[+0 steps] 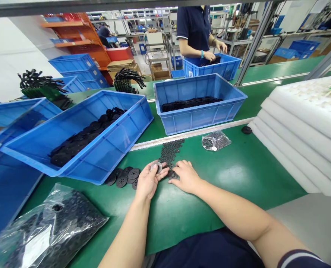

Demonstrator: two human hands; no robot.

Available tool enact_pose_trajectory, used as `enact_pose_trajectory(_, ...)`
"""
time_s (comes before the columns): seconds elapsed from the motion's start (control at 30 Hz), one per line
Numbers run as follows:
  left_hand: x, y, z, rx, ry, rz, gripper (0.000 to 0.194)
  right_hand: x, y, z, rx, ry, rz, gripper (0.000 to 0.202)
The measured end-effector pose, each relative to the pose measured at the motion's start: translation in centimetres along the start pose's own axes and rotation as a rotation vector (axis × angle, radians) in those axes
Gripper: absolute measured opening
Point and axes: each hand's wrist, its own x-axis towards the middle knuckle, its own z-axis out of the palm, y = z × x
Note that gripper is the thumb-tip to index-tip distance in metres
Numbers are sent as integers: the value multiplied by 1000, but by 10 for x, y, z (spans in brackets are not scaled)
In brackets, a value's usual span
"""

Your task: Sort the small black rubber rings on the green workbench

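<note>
My left hand (148,180) holds a pale, shiny disc (156,168) between thumb and fingers, over the green bench. Close on its right, my right hand (185,176) has its fingertips on a black disc (172,175), partly hidden by the fingers. Small black rings (171,150) lie scattered just beyond both hands. Left of my left hand is a loose group of flat black discs (122,181), some overlapping.
Blue bins with black parts stand at the left (98,163) and behind the rings (201,123). Plastic bags lie front left (56,227) and right of the rings (221,140). White foam sheets (299,141) are stacked at right. Across the bench, a person (195,33) reaches into another bin.
</note>
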Motion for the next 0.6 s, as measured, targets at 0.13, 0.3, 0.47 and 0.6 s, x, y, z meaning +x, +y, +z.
enact_pose_trajectory(0.13,-2,-1,2,9,-65,-38,43,-1,-5,-1,-55,-31,9,30)
enact_pose_trajectory(0.3,0,-1,1,25,-63,-17,42,-1,-6,-8,-56,-79,25,34)
enact_pose_trajectory(0.47,0,0,2,32,-54,6,45,-3,-6,-16,-126,-116,35,34)
enact_pose_trajectory(0.6,-1,1,3,-20,-64,18,43,-5,-3,-18,-120,-139,59,33)
